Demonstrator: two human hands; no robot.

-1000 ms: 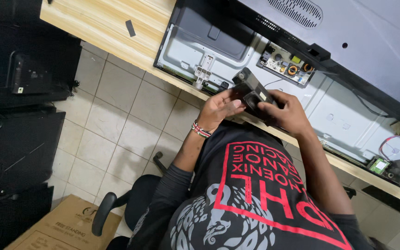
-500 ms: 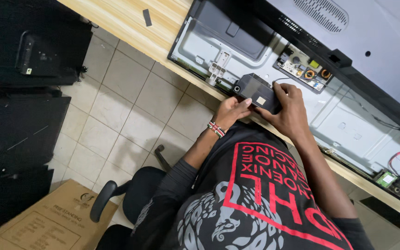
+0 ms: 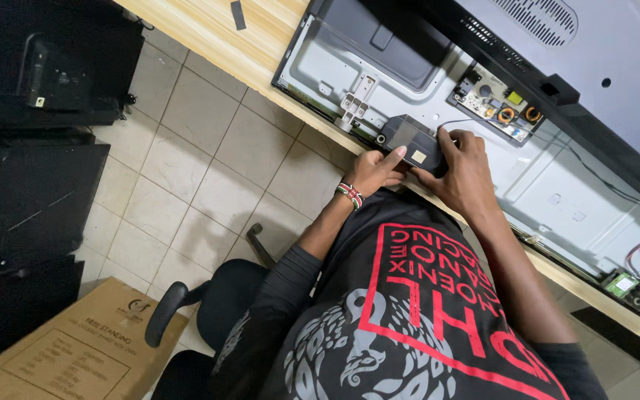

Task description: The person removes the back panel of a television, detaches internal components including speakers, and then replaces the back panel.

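We find both hands on a dark rectangular box (image 3: 413, 141) that rests at the near edge of an opened flat-screen television chassis (image 3: 557, 185), which lies face down on a long wooden bench (image 3: 209, 33). The left hand (image 3: 376, 169), with a beaded band at its wrist, grips the box's near side, the thumb lying over its top. The right hand (image 3: 462, 169) closes on the box's right end, fingers curled over the upper edge beside a small pale label. Both hands are clamped on the box. Just beyond it on the metal backplate sits a white plastic bracket (image 3: 355, 104); farther right, a circuit board (image 3: 499, 107) with copper coils. The removed grey back cover (image 3: 616, 67) leans behind. A black office chair (image 3: 187, 311) and a cardboard carton (image 3: 68, 348) stand on the tiled floor.
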